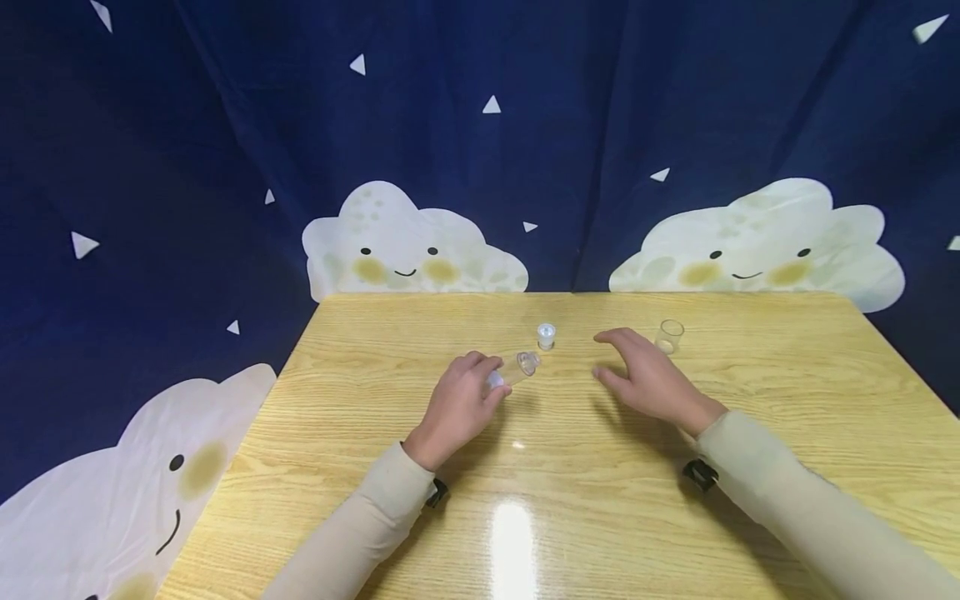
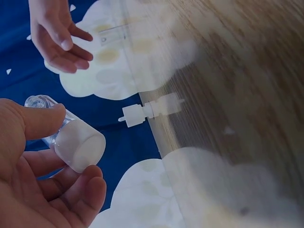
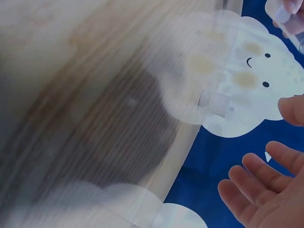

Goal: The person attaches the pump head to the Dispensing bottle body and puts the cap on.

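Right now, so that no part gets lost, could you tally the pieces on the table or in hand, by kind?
Clear cylindrical bottle: 1
Small white round fitting: 1
Clear open-topped cylindrical cup: 1
Total: 3

We see right hand (image 3: 270,194), 4 fingers (image 3: 261,169) loosely extended, thumb (image 3: 292,110) apart. Ahead of grip, apart from it: small white piece (image 3: 219,104) on wood table (image 3: 95,133). Beyond thumb: left hand (image 3: 295,25) gripping clear bottle (image 3: 272,8), partly visible. Behind fingers: navy cloth (image 3: 218,156), smiling cloud (image 3: 259,97).
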`<state>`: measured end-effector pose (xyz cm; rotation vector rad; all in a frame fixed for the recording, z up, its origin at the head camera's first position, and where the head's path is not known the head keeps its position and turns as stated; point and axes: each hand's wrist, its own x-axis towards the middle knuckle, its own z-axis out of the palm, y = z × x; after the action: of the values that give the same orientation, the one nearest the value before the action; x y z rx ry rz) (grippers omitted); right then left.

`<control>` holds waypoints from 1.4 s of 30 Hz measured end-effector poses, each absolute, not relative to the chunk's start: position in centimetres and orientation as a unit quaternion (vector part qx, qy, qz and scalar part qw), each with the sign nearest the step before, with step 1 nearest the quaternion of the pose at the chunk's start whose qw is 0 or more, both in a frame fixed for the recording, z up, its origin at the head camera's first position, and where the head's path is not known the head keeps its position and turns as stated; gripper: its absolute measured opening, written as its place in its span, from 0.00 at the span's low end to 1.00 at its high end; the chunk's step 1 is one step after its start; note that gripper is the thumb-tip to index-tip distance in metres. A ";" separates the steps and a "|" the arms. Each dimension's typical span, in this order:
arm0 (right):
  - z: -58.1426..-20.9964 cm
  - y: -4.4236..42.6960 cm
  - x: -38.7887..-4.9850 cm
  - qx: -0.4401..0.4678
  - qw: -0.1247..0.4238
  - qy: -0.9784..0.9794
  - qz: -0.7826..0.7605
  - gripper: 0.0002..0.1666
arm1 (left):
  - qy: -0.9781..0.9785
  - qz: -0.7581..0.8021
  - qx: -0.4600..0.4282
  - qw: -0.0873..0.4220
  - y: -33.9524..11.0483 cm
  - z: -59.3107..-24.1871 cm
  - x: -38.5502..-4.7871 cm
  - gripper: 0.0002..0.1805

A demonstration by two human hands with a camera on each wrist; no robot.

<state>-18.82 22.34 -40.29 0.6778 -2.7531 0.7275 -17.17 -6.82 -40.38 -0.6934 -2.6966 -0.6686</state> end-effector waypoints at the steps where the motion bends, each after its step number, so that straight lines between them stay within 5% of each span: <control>1: -40.3 22.4 -19.0 0.229 0.105 -0.936 0.247 0.27 | -0.932 -0.232 -0.241 0.137 -6.8 -40.4 -17.2 0.21; 42: -41.4 22.5 -25.8 0.164 0.002 -0.948 0.272 0.29 | -0.933 -0.224 -0.241 0.144 -6.4 -39.9 -17.2 0.21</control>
<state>-25.78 22.52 -41.39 0.5151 -2.9749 0.8534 -17.23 -6.37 -39.95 -0.6956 -2.6909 -0.6456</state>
